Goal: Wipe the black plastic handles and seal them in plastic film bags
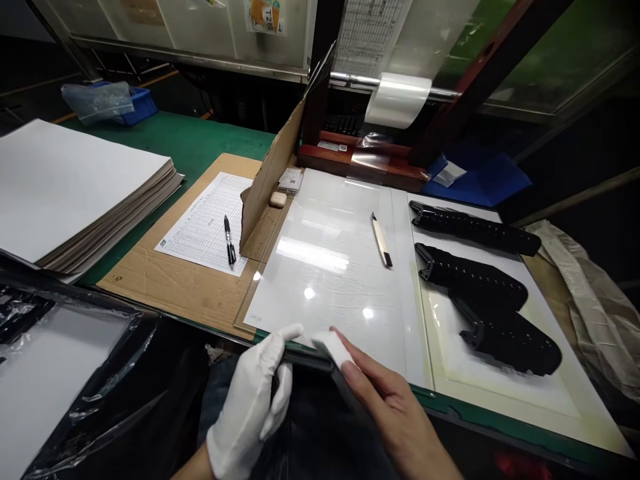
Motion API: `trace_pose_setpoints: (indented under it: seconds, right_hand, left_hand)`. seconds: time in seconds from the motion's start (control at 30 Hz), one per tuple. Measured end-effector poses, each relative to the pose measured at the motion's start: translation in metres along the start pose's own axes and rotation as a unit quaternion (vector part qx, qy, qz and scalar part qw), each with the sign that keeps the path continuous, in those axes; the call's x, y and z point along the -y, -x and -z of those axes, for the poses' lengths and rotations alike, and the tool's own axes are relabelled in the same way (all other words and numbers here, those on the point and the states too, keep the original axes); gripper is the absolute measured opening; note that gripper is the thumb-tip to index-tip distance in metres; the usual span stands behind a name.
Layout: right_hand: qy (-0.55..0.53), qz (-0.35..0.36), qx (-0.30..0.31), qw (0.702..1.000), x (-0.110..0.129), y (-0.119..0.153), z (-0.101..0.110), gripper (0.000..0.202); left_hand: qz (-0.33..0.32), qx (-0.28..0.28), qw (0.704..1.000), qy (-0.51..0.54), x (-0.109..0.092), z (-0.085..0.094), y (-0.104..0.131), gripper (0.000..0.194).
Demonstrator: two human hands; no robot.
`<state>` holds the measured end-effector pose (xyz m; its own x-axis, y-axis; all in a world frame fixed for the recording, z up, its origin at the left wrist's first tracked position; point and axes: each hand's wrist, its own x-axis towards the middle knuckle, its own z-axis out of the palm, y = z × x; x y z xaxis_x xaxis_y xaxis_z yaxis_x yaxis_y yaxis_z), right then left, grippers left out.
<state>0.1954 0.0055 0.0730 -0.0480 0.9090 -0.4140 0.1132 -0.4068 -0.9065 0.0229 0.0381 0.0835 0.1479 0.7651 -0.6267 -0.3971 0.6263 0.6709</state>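
My left hand [250, 393], in a white glove, is closed around a long black part [307, 359] just off the table's front edge. Its index finger lies stretched along the part's top. Bare and closed, my right hand [395, 407] pinches a small white block [331, 347], slightly blurred, between thumb and fingers. The block is at the right end of the black part; whether they touch I cannot tell. Beyond both hands, a utility knife [381, 240] with a pale handle lies on a glossy white sheet [320, 287].
Several similar black parts [475, 230] lie on the right side. Leftward are a pen [229, 241] on a printed form [200, 227], upright cardboard [273, 167] and a paper stack [75, 187]. A clear film roll [400, 100] hangs at the back, near a blue bin [493, 177].
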Motion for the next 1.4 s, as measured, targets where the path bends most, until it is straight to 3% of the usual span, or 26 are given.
trace_pose_setpoints:
  seconds: [0.07,0.13,0.2,0.3,0.43,0.5,0.57,0.7,0.8,0.93,1.03,1.17,1.27,1.4]
  right_hand:
    - [0.069,0.112,-0.13,0.983,-0.01,-0.003,-0.017,0.045]
    - [0.153,0.237,-0.19,0.941,-0.016,-0.009,-0.027,0.047]
    - [0.229,0.309,-0.168,0.908,-0.018,-0.014,-0.026,0.051]
    - [0.309,0.326,-0.145,0.882,-0.014,-0.02,-0.011,0.055]
    - [0.383,0.379,-0.096,0.837,-0.012,-0.02,0.003,0.051]
    - [0.389,0.359,-0.106,0.842,-0.012,-0.021,0.003,0.047]
    - [0.393,0.342,-0.127,0.844,-0.012,-0.022,0.002,0.045]
    - [0.377,0.35,-0.079,0.854,-0.011,-0.023,0.003,0.045]
    - [0.364,0.304,-0.118,0.872,-0.009,-0.023,0.006,0.042]
    - [0.351,0.34,-0.085,0.868,-0.007,-0.021,0.006,0.043]
    - [0.35,0.291,-0.113,0.883,-0.007,-0.019,0.008,0.044]
    - [0.357,0.318,-0.068,0.876,-0.007,-0.019,0.013,0.044]
    - [0.358,0.286,-0.1,0.883,-0.007,-0.019,0.014,0.048]
    - [0.332,0.291,-0.047,0.896,-0.003,-0.018,0.02,0.047]
  left_hand:
    - [0.03,-0.016,0.999,0.038,0.008,-0.005,-0.001,0.043]
    - [0.054,-0.041,0.994,0.09,0.013,-0.008,-0.002,0.049]
    - [0.098,-0.039,0.988,0.111,0.015,-0.008,-0.002,0.052]
    - [0.174,0.0,0.982,0.072,0.016,-0.006,-0.003,0.048]
    - [0.15,0.013,0.986,0.065,0.024,-0.001,-0.007,0.03]
    - [0.138,0.01,0.988,0.069,0.028,0.001,-0.009,0.021]
    - [0.154,0.026,0.985,0.073,0.029,0.002,-0.01,0.026]
    - [0.167,0.061,0.98,0.094,0.027,0.002,-0.008,0.026]
    - [0.16,0.075,0.979,0.1,0.026,0.001,-0.006,0.018]
    - [0.136,0.055,0.985,0.087,0.031,0.006,-0.008,0.027]
    - [0.159,0.055,0.981,0.095,0.037,0.014,-0.01,0.03]
    - [0.166,0.046,0.982,0.081,0.041,0.021,-0.012,0.03]
    - [0.168,0.047,0.982,0.072,0.039,0.02,-0.014,0.036]
    - [0.148,-0.03,0.988,0.045,0.042,0.021,-0.013,0.023]
